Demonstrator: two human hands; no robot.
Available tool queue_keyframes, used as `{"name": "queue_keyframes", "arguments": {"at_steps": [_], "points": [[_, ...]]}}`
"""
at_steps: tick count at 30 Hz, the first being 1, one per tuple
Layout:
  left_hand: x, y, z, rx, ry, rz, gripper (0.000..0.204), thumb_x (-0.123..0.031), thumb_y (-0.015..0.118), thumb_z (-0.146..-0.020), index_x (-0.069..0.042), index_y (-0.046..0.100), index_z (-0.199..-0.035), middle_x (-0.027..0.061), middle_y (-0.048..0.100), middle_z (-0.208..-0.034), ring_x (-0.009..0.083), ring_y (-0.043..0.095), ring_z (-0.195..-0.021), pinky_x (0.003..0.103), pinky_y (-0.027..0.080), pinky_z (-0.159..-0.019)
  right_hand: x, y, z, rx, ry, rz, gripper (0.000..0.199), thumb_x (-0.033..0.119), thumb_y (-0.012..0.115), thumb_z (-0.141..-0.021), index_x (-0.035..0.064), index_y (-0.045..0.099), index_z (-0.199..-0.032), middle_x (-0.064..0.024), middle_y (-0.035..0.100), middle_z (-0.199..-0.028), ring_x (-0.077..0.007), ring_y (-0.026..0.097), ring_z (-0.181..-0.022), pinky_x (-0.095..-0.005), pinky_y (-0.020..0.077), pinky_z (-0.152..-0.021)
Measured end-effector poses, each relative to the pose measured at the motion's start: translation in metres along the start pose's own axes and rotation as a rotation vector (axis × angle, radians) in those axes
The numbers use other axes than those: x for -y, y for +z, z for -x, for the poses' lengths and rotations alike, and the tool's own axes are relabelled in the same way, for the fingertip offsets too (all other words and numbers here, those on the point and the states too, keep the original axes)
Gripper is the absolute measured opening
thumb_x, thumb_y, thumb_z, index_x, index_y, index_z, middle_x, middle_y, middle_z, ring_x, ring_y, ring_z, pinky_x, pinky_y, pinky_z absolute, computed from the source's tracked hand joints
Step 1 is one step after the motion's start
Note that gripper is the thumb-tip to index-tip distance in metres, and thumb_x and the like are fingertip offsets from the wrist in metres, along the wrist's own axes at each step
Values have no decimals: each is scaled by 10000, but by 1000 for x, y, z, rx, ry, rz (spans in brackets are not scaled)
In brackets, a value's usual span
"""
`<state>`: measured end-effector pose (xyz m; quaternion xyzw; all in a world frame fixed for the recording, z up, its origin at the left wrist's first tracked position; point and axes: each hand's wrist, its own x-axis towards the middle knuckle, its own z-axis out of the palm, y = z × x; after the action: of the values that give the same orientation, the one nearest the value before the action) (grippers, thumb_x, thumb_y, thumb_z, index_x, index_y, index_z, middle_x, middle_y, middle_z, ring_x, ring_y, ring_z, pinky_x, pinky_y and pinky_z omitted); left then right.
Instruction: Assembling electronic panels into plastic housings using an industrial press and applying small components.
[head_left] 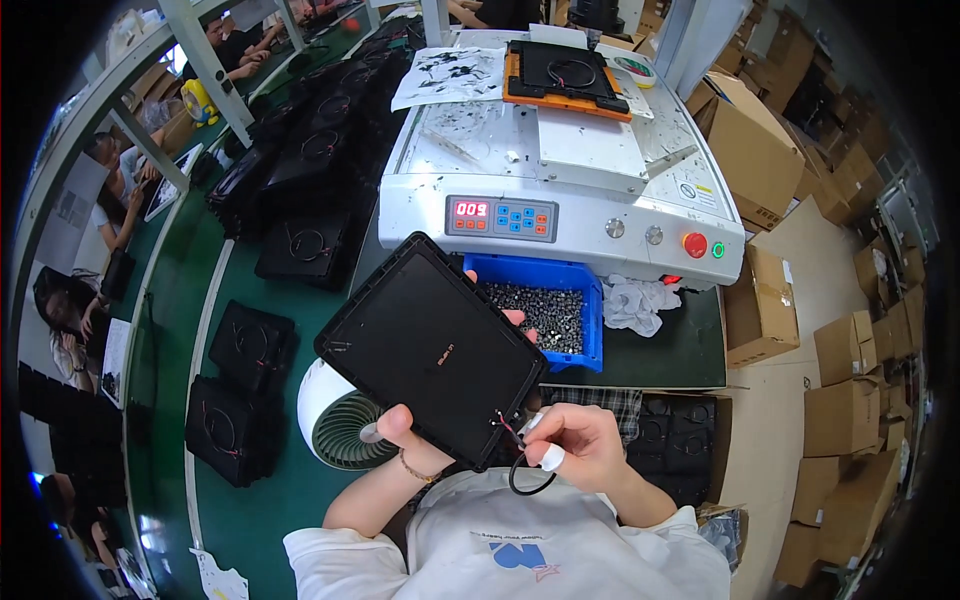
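Note:
My left hand point(422, 455) is closed on a flat black plastic housing point(430, 345) with rounded corners, tilted in front of me. Its thumb lies along the near edge, and fingertips show past the far edge. At the housing's lower right corner, thin red and dark wires come out and lead to a short black cable point(536, 491). My right hand point(590, 448) pinches this cable close to the corner; white wraps cover parts of its fingers. Behind the housing stands a blue bin point(595, 325) of small metal parts, partly hidden by it.
A white machine point(410, 210) with a lit control panel carries another black housing point(560, 68) on an orange fixture point(520, 92). Stacked black housings point(232, 430) line the green bench at left. A white fan point(325, 415) stands near my left arm. Cardboard boxes point(840, 410) fill the right.

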<state>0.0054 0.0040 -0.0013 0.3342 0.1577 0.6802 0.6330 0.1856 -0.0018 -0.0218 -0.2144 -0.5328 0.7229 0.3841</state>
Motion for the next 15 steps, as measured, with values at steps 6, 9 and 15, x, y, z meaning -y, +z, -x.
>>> {"name": "queue_keyframes", "arguments": {"at_steps": [6,9,15], "points": [[5,1,4,-33,-27,164,1182,-640,666,-612,-78,146,-1512,256,442,-1355,380,496,-1233,468,414,-1050,-17,4,5,-106,-27,67,56,-25,675,-850,-18,620,-856,-33,624,-828,-45,558,-715,-196,449,-620],[3,6,5,-47,-44,114,1233,-712,661,-615,-61,120,-1512,251,453,-1352,359,492,-1244,485,386,-1076,-20,4,4,-148,0,48,86,-10,690,-849,-10,608,-826,-20,617,-806,-39,551,-705,-193,441,-612],[0,6,7,-12,-8,6,1269,-750,658,-618,-39,103,-1510,243,478,-1327,339,504,-1233,494,376,-1088,-28,2,3,-128,99,-135,119,18,718,-844,-3,607,-805,-27,636,-831,-59,586,-718,-205,474,-640]]}}
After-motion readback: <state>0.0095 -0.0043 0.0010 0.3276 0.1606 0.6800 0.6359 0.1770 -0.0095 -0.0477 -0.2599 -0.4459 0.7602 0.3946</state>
